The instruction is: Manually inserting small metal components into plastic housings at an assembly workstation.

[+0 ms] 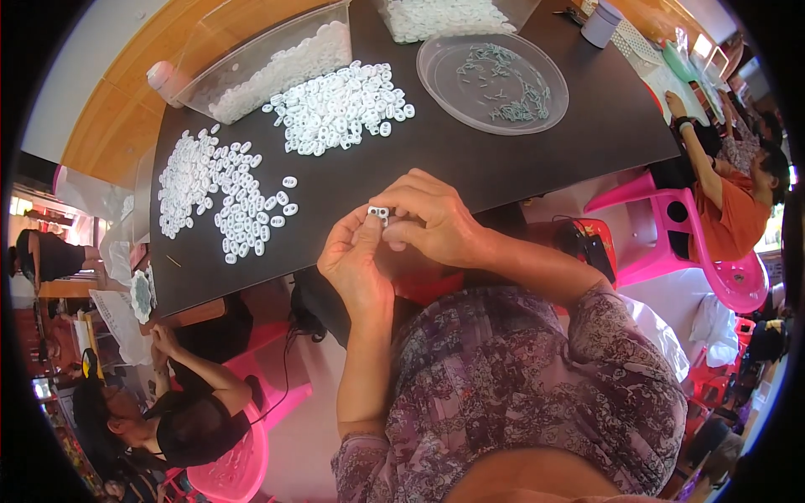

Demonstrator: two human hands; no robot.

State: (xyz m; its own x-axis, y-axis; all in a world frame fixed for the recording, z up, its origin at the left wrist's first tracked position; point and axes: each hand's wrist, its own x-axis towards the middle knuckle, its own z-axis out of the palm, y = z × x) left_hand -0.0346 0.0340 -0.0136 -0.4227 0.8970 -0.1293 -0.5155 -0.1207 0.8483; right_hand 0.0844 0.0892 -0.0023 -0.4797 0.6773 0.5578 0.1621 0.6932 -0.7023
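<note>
A small white plastic ring piece [379,213], pinched between fingertips just above the dark table's near edge.

Matt dark tabletop [520,159], glossy plastic rings [340,107]

At frame centre our left hand [356,264] and right hand [432,222] pinch a small white ring [379,213] together above the dark table [537,151]; white rings [335,105] lie heaped upper left.

Left hand [356,260] raised, right hand [432,220] fingertips pinched against it
</note>
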